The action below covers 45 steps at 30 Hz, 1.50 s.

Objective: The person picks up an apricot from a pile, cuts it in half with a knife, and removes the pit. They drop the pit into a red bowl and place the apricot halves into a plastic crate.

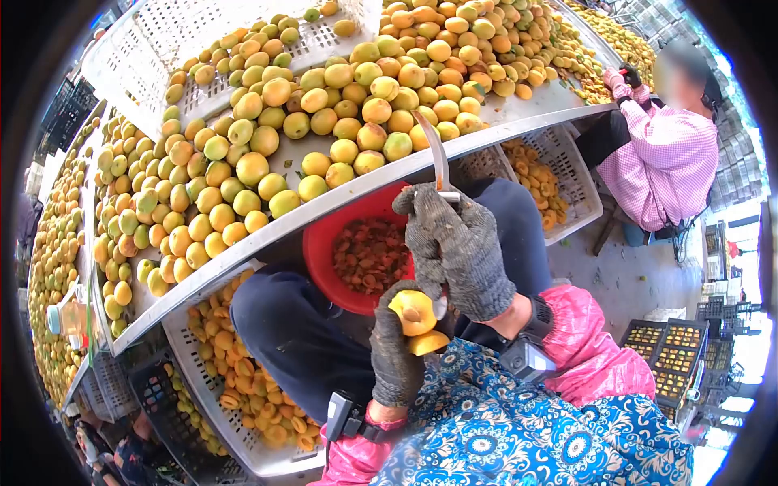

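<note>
My left hand [395,366], in a grey knit glove, is closed around a cut apricot [415,314]. Its two yellow halves are parted, with the inner flesh facing up. Just above it, my right hand [463,255], gloved the same way, grips a curved knife [438,154] whose blade points up and away from me. A small shiny metal end shows below the right hand, beside the apricot; what it belongs to is hidden by the glove. Between my knees sits a red basin [318,263] holding reddish-brown pits or scraps [369,257].
Whole apricots [251,168] cover a metal-edged table [194,283] before me, with a white crate [134,73] tipped on it. White crates of apricot halves [267,413] stand at lower left and under the table [577,174]. A co-worker in pink checks [668,158] sits at right.
</note>
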Each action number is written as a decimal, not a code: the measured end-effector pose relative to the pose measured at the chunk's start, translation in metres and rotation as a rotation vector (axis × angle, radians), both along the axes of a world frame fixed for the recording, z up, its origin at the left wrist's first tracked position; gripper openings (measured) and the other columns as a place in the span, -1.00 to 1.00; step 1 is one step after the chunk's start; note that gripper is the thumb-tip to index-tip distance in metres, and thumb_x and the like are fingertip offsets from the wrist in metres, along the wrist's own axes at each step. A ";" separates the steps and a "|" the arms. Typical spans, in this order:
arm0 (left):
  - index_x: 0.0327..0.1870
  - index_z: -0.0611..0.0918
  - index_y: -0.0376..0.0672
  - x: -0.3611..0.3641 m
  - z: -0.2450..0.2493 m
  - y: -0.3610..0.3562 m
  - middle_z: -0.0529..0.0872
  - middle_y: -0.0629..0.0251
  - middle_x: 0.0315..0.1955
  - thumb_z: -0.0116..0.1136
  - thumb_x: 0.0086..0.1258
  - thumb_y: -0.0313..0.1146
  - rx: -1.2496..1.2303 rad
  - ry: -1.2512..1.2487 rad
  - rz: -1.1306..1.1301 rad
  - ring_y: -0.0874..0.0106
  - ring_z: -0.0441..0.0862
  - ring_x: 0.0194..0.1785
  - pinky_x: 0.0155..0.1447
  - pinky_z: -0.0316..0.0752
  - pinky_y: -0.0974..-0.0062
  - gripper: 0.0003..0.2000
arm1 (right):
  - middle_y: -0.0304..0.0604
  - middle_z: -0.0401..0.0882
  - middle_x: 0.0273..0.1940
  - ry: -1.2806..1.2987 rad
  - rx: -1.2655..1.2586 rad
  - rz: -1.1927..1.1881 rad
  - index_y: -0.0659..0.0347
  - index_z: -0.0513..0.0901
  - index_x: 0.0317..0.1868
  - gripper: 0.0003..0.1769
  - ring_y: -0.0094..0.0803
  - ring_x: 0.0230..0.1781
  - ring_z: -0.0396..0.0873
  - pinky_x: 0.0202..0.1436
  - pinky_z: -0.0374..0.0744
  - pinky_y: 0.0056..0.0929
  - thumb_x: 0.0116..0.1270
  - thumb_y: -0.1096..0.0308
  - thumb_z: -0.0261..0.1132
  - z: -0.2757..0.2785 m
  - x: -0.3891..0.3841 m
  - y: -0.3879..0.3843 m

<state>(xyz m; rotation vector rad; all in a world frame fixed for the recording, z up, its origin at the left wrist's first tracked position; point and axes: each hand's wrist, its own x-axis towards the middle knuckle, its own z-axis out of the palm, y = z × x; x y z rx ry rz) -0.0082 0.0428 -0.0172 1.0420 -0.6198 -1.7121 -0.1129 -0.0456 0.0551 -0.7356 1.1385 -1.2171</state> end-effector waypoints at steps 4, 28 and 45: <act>0.17 0.42 -0.26 -0.004 0.007 0.008 0.61 0.22 -0.12 -0.13 0.52 -0.03 -0.045 0.023 -0.062 0.39 0.63 -0.08 -0.02 0.57 0.46 -0.54 | -0.42 0.35 -0.65 0.103 0.028 -0.116 0.26 0.60 -0.18 -0.69 -0.74 -0.79 0.24 -0.75 0.20 -0.70 0.47 0.15 0.13 -0.006 0.007 -0.001; 0.00 0.52 -0.31 -0.011 -0.022 -0.003 0.66 0.23 -0.22 0.27 0.25 -0.42 -0.057 -0.220 -0.207 0.46 0.62 -0.19 -0.08 0.53 0.50 -0.67 | -0.43 0.41 -0.51 0.488 -0.417 0.135 0.16 0.52 -0.17 -0.93 -0.67 -0.68 0.36 -0.71 0.32 -0.69 0.36 0.46 0.14 -0.091 0.004 -0.004; -0.07 0.48 -0.32 0.012 -0.007 -0.033 0.64 0.28 -0.43 0.13 0.36 -0.28 -0.103 -0.320 -0.152 0.49 0.62 -0.34 -0.28 0.51 0.49 -0.71 | -0.49 0.19 -0.64 -0.577 0.333 -0.092 0.04 0.47 -0.27 -0.69 -0.68 -0.78 0.16 -0.81 0.20 -0.63 0.43 -0.02 0.13 -0.058 0.008 -0.035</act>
